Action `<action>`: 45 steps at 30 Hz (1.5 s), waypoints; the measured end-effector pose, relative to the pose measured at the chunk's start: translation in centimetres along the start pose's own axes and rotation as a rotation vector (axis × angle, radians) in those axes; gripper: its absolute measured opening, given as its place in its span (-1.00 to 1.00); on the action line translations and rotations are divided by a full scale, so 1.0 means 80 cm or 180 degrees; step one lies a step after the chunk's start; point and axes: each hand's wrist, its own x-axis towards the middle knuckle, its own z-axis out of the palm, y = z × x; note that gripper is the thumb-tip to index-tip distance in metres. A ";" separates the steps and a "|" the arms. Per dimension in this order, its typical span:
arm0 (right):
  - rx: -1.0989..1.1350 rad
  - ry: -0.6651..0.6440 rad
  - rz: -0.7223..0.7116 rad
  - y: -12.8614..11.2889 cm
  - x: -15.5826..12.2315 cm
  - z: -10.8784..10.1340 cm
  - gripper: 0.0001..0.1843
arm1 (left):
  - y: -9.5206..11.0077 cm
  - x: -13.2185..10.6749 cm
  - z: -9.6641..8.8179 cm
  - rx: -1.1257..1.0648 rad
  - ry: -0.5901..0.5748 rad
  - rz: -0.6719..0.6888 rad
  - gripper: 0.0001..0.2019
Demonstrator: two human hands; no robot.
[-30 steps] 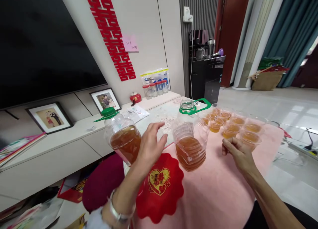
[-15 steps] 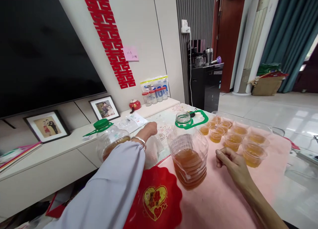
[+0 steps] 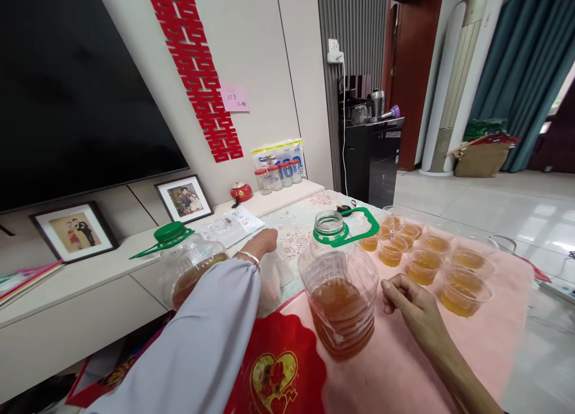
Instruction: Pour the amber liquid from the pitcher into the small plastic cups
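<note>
- Red scalloped disc: front, edge just beside the open jug.
- Pink cloth: bare stretch before our right hand, room to move.
- Right hand: fingers curled, thumb pressed to forefinger; we cannot tell whether anything is pinched.
- Open jug: part-filled, upright, between our hands.
- Left hand: at clear plastic; fingers hidden, grip we cannot tell.
- Part-filled cups: beyond our right hand.

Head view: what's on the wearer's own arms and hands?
Left hand: no glove; silver-coloured bangle at the wrist, loose pale grey-lavender sleeve gathered at the cuff. Right hand: no glove, and no sleeve, watch or bracelet on the visible forearm. No cables or markings visible on either.
</note>
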 end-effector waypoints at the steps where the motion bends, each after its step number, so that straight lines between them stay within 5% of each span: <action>1: 0.0003 -0.0003 0.0000 0.002 0.000 0.000 -0.30 | 0.001 -0.001 -0.002 0.0094 -0.0174 -0.0081 -0.73; 8: 0.0025 -0.0061 0.0007 0.011 0.003 -0.003 -0.33 | 0.027 -0.004 -0.036 0.0371 -0.0825 -0.0178 -0.69; 15: -0.0012 -0.0119 0.0001 0.017 0.004 -0.005 -0.35 | 0.054 -0.040 -0.067 0.0198 -0.0769 -0.0104 -0.58; 24: -0.0089 0.0001 -0.0174 0.025 0.001 -0.004 -0.38 | 0.068 -0.096 -0.088 0.0026 -0.0601 0.0164 -0.82; 34: -0.0027 -0.0152 -0.0163 0.032 0.003 -0.004 -0.51 | 0.087 -0.153 -0.075 0.0150 -0.0184 0.0445 -0.83; 45: 0.0030 -0.0147 -0.0043 0.033 0.002 0.001 -0.57 | 0.067 -0.160 -0.051 0.0124 -0.0098 0.0444 -0.90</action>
